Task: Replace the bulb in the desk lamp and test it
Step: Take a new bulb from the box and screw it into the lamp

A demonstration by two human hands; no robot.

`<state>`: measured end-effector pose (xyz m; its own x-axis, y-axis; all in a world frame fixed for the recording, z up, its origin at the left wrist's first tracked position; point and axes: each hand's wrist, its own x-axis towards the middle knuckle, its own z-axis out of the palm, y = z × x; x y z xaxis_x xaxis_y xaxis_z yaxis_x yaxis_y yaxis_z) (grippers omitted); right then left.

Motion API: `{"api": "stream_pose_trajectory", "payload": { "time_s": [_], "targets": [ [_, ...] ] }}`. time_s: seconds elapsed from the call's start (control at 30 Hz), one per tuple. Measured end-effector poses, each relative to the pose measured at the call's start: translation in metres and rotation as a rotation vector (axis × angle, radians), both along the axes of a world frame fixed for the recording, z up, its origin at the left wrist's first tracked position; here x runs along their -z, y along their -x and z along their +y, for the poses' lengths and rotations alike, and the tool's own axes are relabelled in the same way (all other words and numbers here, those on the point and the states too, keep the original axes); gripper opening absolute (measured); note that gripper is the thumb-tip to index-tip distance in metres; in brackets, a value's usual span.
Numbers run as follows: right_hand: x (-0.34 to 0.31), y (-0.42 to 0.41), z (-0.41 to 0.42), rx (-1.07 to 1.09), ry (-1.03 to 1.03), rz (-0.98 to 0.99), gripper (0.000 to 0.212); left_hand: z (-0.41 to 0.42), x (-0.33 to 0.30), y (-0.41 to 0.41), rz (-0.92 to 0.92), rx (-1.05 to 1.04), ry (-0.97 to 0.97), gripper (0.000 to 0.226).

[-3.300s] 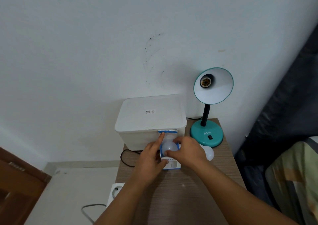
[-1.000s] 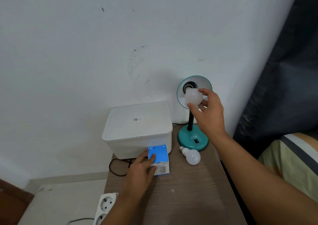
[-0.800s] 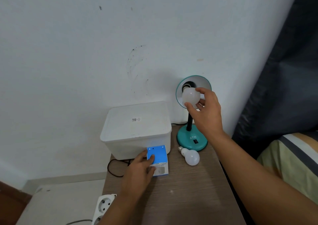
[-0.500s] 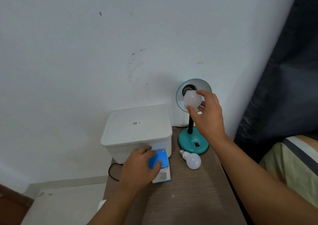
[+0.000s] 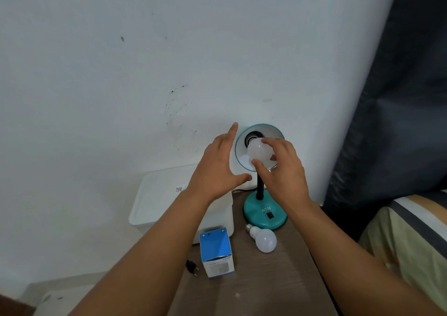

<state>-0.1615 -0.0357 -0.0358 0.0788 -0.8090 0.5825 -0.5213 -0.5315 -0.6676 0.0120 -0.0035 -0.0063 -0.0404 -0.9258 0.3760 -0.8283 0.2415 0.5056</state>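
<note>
Fingertips of the right hand (image 5: 281, 173) pinched a white bulb (image 5: 260, 153) at the socket inside the teal lamp's shade (image 5: 242, 156). Just left of the shade, the left hand (image 5: 217, 170) hovered with fingers spread, holding nothing. Nearer on the table (image 5: 266, 279) lay another bulb (image 5: 264, 239) and a blue box (image 5: 216, 251).

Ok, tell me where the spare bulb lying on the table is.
In the head view the spare bulb lies on its side on the wooden table, just in front of the lamp base and right of the blue box.
</note>
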Motion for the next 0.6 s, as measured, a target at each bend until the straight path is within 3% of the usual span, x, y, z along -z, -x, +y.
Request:
{"api": "stream_pose_trajectory", "payload": {
  "time_s": [0.6],
  "targets": [
    [-0.001,0.009,-0.004,-0.032,0.068,0.212,0.058,-0.024,0.004,-0.004,-0.08,0.111,0.076,0.108]
  ]
}}
